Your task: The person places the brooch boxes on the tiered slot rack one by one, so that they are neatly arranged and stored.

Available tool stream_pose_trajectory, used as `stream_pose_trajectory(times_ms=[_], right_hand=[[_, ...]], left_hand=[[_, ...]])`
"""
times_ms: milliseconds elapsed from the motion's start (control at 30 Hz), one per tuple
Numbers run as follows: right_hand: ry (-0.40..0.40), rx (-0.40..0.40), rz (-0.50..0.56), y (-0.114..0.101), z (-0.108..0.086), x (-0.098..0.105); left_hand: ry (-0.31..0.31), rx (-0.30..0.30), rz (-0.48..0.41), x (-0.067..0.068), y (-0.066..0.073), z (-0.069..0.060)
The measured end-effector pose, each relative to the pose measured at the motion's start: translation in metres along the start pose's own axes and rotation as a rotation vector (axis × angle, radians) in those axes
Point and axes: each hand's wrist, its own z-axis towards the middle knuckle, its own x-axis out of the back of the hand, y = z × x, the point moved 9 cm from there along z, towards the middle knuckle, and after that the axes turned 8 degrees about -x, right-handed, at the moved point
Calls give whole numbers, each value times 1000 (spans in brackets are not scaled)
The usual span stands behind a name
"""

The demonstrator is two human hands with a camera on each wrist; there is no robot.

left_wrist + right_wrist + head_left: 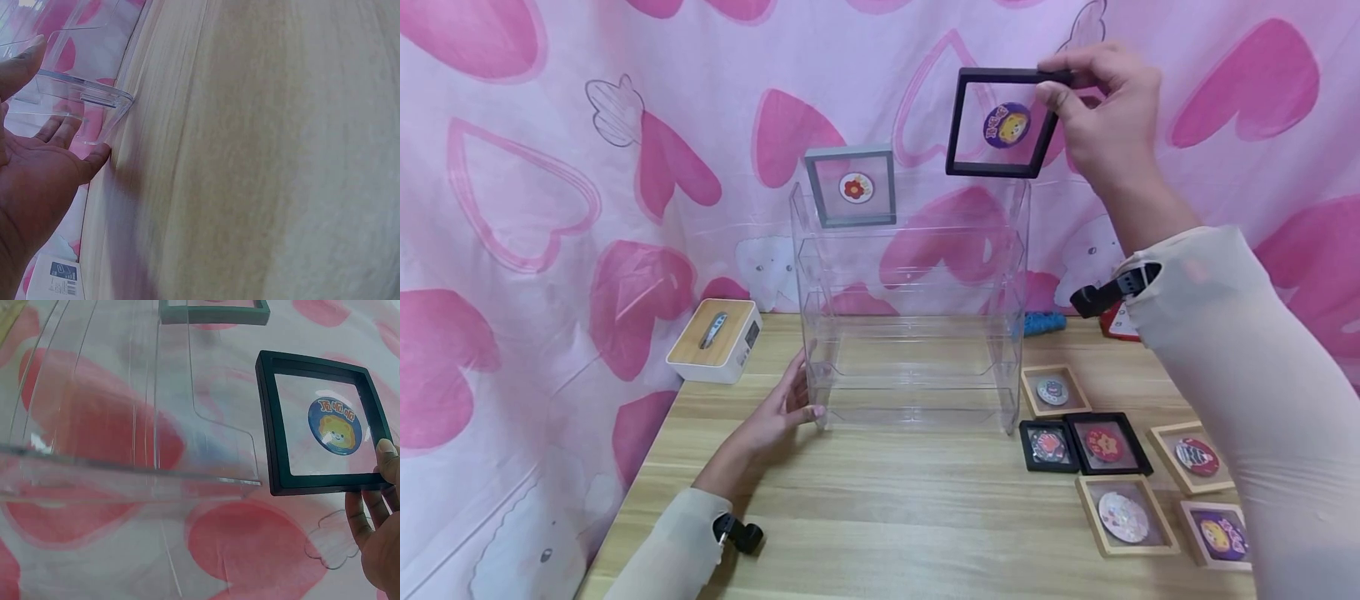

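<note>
Right hand: clamped on the black frame [1006, 125]; the right hand [1108, 104] pinches its upper right corner, thumb on the near face.
Black frame: raised over the right part of the clear rack [913, 414], apparently apart from it, with a round lion-face badge [335, 426] behind its pane.
Left hand: thumb and fingers of the left hand [782, 412] are spread apart, touching the rack's lower left side.
Rack top: a grey frame [851, 187] stands at the left, apart from the black one.
Step in hand: probably bringing the black frame to the top tier while steadying the rack.
Next move: likely calls for lowering it upright beside the grey frame without knocking that.
Table right: six more frames [1126, 515] lie flat.
Table left: a wood-topped white box [715, 342].
</note>
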Motion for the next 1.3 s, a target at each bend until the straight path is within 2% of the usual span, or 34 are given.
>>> stream_pose_trajectory(times_ms=[267,433,600,800,933,1133,1300], right_hand=[[-15,-21,9,18,6,-14],[-23,-64,-37,27,4,-19],[-26,-72,-67,33,1,-23],[-50,-38,-65,43,-1,-28],[-64,-20,-113,49,-4,-32],[-86,-35,-172,57,-11,-39],[-96,-26,-149,58,-16,-42]], left_hand=[[4,24,0,-2,-1,0],[0,23,-3,-5,-1,-1],[1,15,-6,-5,0,0],[3,22,-10,-5,1,0],[2,20,-12,-5,0,-1],[4,29,-1,-5,-1,-2],[10,41,8,-4,-1,-3]])
